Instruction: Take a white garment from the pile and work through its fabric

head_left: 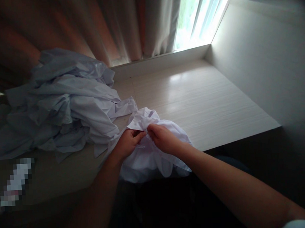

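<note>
A white shirt (145, 162) lies bunched at the front edge of the desk, part of it hanging over. My left hand (129, 141) pinches its fabric near the collar, thumb and fingers closed. Right beside it, my right hand (160, 136) grips the cloth too, fingers curled and fingertips almost meeting those of the left. A small button shows on the fabric just below my hands. What exactly sits between the fingertips is too small to make out.
A large heap of white garments (71, 95) is piled on the left of the pale wooden desk (208, 100). Behind it hang curtains (118, 23), with a bright window (198, 15) at the right. A light panel (263, 59) bounds the desk's right side. A blurred-out item (17, 180) lies at left.
</note>
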Available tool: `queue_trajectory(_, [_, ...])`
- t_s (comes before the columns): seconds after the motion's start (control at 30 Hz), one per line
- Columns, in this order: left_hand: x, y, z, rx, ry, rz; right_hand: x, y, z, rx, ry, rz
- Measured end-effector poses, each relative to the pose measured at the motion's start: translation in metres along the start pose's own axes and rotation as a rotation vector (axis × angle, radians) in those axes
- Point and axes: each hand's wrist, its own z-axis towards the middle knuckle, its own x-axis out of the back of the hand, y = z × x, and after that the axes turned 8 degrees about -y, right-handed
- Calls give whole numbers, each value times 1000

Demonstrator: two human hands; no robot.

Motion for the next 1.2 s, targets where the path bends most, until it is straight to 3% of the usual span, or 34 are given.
queue_trajectory(0.3, [0, 7, -2, -2, -38, 5, 2, -2, -1, -28, -18, 22])
queue_trajectory(0.47, [-2, 6, -1, -4, -32, -108, 7, -6, 0, -7, 11, 139])
queue_trajectory(0.63, [-3, 5, -1, 43, -34, -174, 7, -3, 0, -19, 44, 119])
queue_trajectory(0.97, [-9, -3, 5, 12, 18, -93, 9, -5, -2, -23, 31, 90])
queue_trajectory(1.2, [-8, 6, 2, -34, 19, -57, 14, -4, -3, -16, 49, 119])
